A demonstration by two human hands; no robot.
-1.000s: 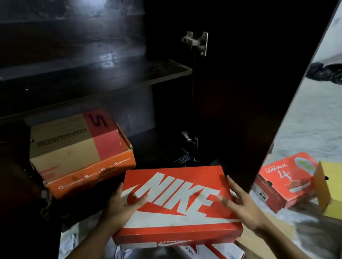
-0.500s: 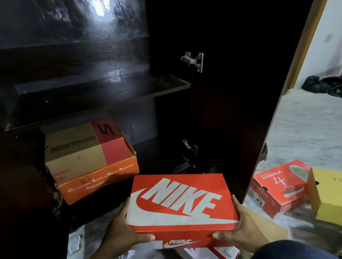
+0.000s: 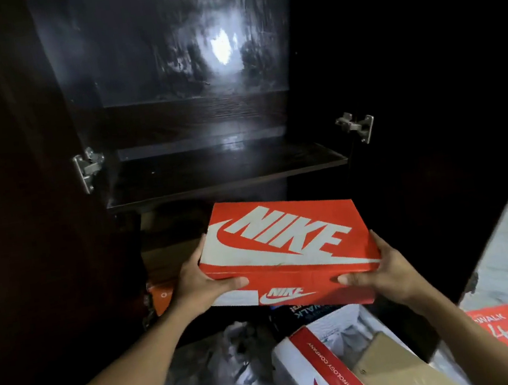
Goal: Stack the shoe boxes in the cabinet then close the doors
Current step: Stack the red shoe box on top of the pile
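While the dark cabinet (image 3: pixel 166 74) stands open, the orange Nike shoe box (image 3: pixel 285 243) hangs in the air before its lower compartment, just under the front edge of the shelf (image 3: pixel 224 170). The left hand (image 3: pixel 200 283) grips the box's near left corner and the right hand (image 3: pixel 382 269) the near right, thumbs on the front face.

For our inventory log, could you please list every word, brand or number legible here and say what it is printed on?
"NIKE", large: lid of the orange shoe box.
"NIKE", small: its front side.
"TECHNOLOGY COMPANY": red strip on the white box.
"WALK" and "4": red box at lower right, partly cut off.
"WALK", upside down: dark box below the orange one.
Other small print: too blurred to read.
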